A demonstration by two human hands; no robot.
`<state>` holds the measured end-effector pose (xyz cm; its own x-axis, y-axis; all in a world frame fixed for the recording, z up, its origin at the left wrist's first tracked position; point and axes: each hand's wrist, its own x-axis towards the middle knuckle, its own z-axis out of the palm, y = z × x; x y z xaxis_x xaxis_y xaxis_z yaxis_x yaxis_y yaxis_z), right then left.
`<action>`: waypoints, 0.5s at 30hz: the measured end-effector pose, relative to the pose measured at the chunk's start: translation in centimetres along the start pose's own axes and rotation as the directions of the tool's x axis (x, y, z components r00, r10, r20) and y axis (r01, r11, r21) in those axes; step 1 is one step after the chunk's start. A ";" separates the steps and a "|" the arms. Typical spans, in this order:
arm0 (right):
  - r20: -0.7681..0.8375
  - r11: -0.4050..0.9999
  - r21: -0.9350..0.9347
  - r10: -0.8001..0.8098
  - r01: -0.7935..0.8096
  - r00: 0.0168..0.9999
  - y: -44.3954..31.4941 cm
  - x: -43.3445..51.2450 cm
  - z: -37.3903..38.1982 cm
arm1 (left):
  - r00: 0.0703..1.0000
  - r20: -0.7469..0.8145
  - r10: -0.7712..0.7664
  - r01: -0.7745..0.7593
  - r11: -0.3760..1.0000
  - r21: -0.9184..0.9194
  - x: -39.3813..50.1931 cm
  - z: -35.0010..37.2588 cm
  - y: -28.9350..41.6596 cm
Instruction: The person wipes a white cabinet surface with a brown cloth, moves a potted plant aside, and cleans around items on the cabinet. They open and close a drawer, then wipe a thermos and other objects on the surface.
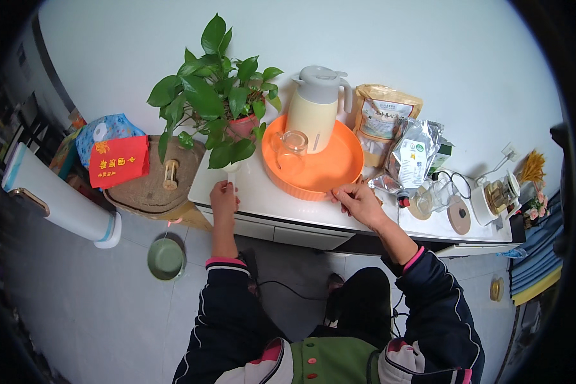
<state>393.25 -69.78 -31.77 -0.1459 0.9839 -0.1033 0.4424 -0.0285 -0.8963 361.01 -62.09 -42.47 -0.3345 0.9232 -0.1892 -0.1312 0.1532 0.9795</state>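
Note:
My left hand (224,198) is closed around the narrow handle of a white scoop or spoon (232,175), upright at the front edge of the white cabinet top (249,192). Leaves partly hide the scoop's upper end. The fingertips of my right hand (359,201) meet the front rim of a round orange tray (317,177); whether they grip it is unclear. On that tray stand a cream thermos jug (312,117) with a grey lid and a clear glass mug (292,149). Behind my left hand is a leafy plant in a red pot (244,127).
Right of the tray stand a brown paper pouch (384,120), a silver spouted pouch (412,153), a glass pot (434,197), a round lid (459,214) and a white appliance (494,197). A red bag (120,162) lies at left. A green pot (166,259) is below the cabinet top.

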 end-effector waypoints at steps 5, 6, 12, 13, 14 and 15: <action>-0.173 0.945 -0.218 -0.284 0.245 0.943 -1.1 4.4 -0.5 | 0.982 -0.136 0.133 -0.120 0.988 0.099 2.3 -0.2 -0.2; -0.167 0.921 -0.266 -0.335 0.285 0.927 -1.6 5.4 -0.5 | 0.973 -0.141 0.182 -0.155 0.971 0.181 2.3 -0.2 -0.2; -0.109 0.708 -0.611 -0.519 0.354 0.848 -3.9 10.4 2.8 | 0.826 -0.125 0.550 -0.398 0.725 0.562 3.2 -0.3 -1.7; -0.115 0.704 -0.629 -0.504 0.330 0.856 -4.0 10.8 3.2 | 0.823 -0.136 0.552 -0.394 0.726 0.564 3.2 -0.2 -1.6; -0.121 0.700 -0.646 -0.489 0.305 0.864 -4.1 11.1 3.6 | 0.820 -0.147 0.553 -0.390 0.727 0.565 3.2 0.0 -1.6; -0.124 0.697 -0.657 -0.474 0.286 0.872 -4.4 11.3 4.1 | 0.816 -0.162 0.555 -0.381 0.727 0.571 3.1 -0.2 -1.4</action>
<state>385.95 -59.23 -30.74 -0.2277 0.8928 0.3885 0.8484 0.3778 -0.3708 359.96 -59.55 -44.46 -0.4969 0.7811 0.3781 0.5654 -0.0391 0.8239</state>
